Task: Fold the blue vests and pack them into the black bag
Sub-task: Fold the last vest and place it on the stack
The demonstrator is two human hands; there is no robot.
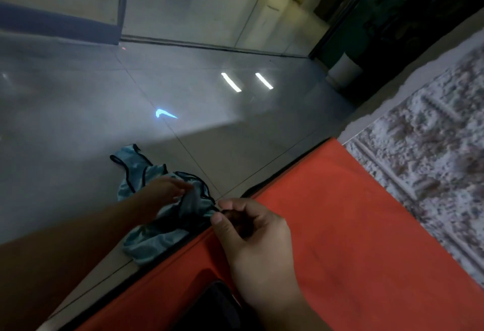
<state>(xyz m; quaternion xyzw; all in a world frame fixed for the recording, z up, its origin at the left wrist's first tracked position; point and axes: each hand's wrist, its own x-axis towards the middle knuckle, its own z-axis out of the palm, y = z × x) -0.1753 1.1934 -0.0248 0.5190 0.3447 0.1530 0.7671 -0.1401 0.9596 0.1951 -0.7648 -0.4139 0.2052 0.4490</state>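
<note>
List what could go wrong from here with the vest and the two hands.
1. The blue vest lies crumpled on the tiled floor, partly against the orange cloth; lifted like this, it may stay twisted and fold unevenly.
2. The right hand pinches only the black trim at one edge, so the thin fabric could slip free.
3. The left hand looks blurred and its grip is unclear, so the vest may drag along the floor.

Left hand [167,190], forearm extended from lower left, fingers reaching forward with blurred tips on the blue vest [157,236]. Right hand [251,236], seen from the back, fingers curled, thumb and forefinger pinching the vest's edge.
</note>
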